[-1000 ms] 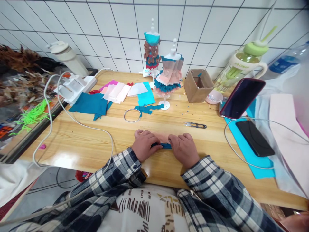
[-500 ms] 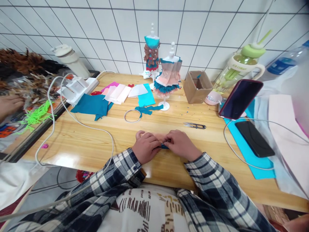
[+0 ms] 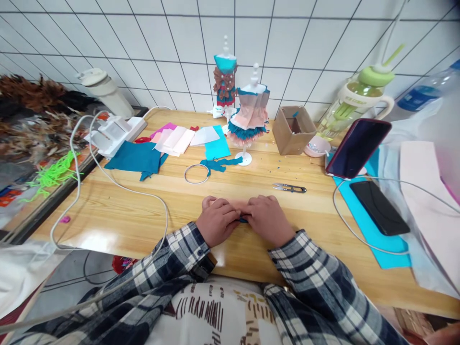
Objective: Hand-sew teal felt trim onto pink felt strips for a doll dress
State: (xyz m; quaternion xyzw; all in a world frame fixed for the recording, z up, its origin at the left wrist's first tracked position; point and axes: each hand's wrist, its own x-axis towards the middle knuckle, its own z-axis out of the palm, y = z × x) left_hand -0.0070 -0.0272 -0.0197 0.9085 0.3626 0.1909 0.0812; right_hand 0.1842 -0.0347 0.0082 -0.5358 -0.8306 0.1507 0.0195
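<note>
My left hand point(image 3: 217, 221) and my right hand point(image 3: 270, 218) meet over the near middle of the table. Both are closed, pinching a small piece of pink and teal fabric point(image 3: 243, 221) between the fingertips. Most of that fabric is hidden under the hands; a dark teal edge shows where they meet, with pale pink behind. Beyond my right hand lies a pair of thread snips point(image 3: 289, 188). A metal ring point(image 3: 196, 174) and teal fabric strips point(image 3: 221, 165) rest beyond my left hand.
Two small dressed mannequins point(image 3: 253, 98) stand near the tiled wall, beside a cardboard box point(image 3: 293, 130). Folded teal cloth point(image 3: 134, 157) and a white power strip point(image 3: 118, 134) are at left, with a loose cable. At right are a propped phone point(image 3: 357, 148), another phone point(image 3: 379, 207) and bottles.
My fingertips have drawn closer together over the fabric, and less of the teal edge shows. Another person's hand at the far left has gone out of view.
</note>
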